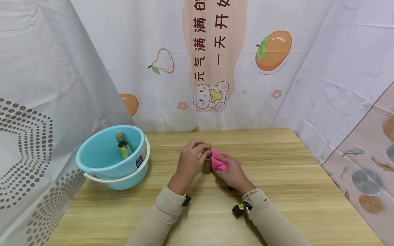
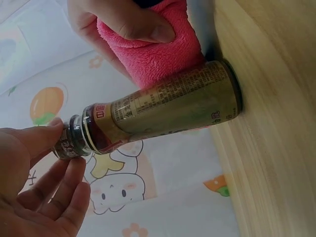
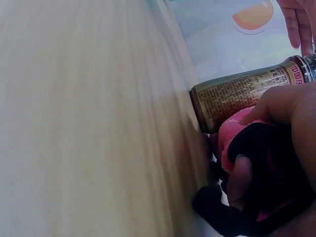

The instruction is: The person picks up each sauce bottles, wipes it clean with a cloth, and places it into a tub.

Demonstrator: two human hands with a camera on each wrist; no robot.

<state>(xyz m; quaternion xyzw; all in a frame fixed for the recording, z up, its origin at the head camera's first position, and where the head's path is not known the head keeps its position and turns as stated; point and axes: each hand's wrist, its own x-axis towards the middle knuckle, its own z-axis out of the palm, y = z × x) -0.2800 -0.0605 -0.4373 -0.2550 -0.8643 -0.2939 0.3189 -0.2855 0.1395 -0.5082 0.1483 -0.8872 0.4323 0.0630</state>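
A glass bottle [image 2: 173, 103] with a gold printed label stands upright on the table in front of me. My left hand [image 1: 191, 162] pinches its capped neck [image 2: 69, 140] between thumb and fingers. Against the bottle's right side, my right hand [image 1: 233, 173] grips a folded pink fluffy cloth [image 2: 153, 61]. In the right wrist view, the same cloth [image 3: 229, 133] lies along the lower part of the label, and a black strap-like piece [image 3: 261, 158] hides part of that hand. The left hand's fingertips [image 3: 292, 34] show near the bottle's top there.
A light blue bucket [image 1: 112, 174] with a white handle [image 1: 123, 178] stands on the left of the wooden table [image 1: 277, 205]. Inside it leans a dark bottle [image 1: 124, 147] with a green-yellow label. A printed curtain [image 1: 166, 99] hangs behind the table's back edge.
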